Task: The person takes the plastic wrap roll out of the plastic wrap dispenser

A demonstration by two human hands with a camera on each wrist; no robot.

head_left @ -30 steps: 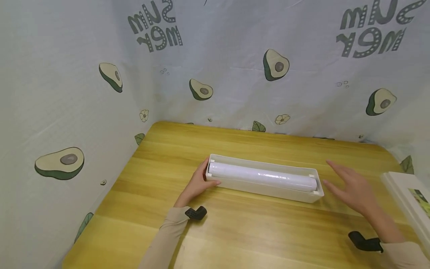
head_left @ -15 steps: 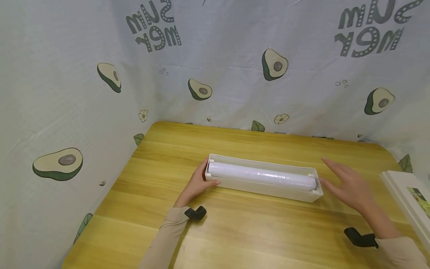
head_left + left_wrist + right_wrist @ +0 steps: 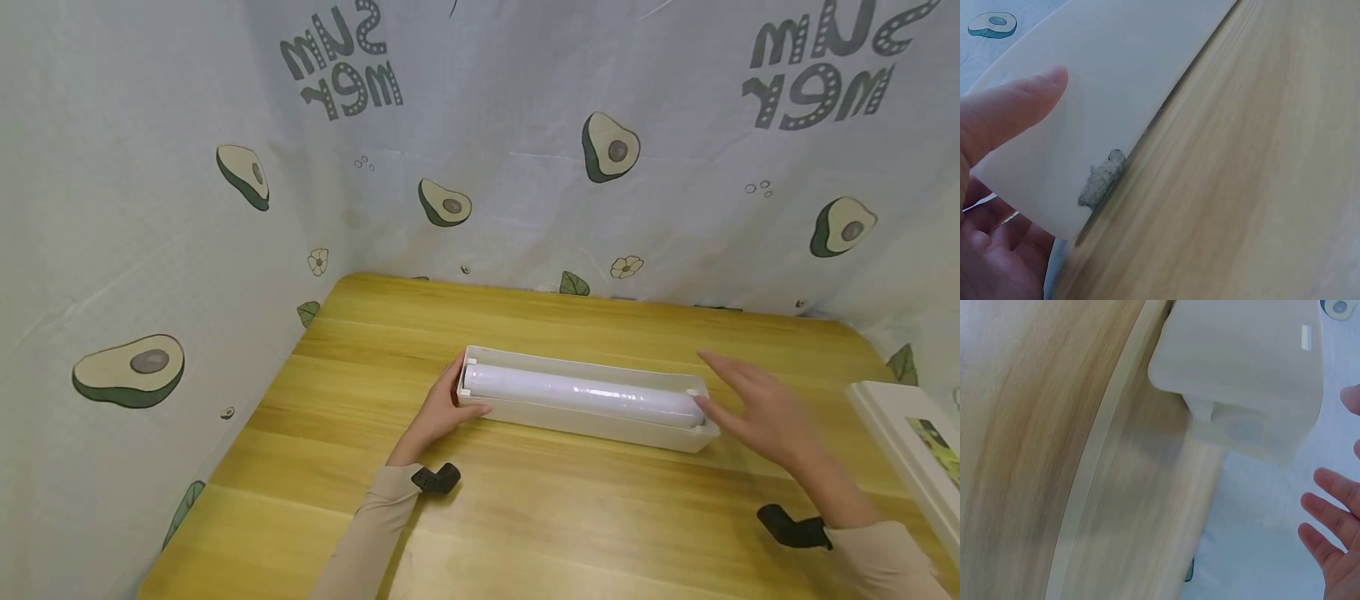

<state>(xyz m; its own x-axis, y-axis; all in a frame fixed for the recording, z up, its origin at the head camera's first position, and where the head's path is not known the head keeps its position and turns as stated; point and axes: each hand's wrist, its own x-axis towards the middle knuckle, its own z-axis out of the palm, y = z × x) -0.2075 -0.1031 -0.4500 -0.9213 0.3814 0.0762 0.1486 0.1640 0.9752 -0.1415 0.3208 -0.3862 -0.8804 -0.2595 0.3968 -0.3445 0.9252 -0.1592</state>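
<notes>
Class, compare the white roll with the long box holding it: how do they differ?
The roll is rounded; the box is straight-sided and open-topped. The roll has glossy highlights; the box looks duller. The roll lies inside the box, while the box sits on the table, one end held by the left hand. Both are long and whitish.

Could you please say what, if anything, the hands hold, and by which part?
The left hand holds the white box by its left end; the right hand holds nothing.
</notes>
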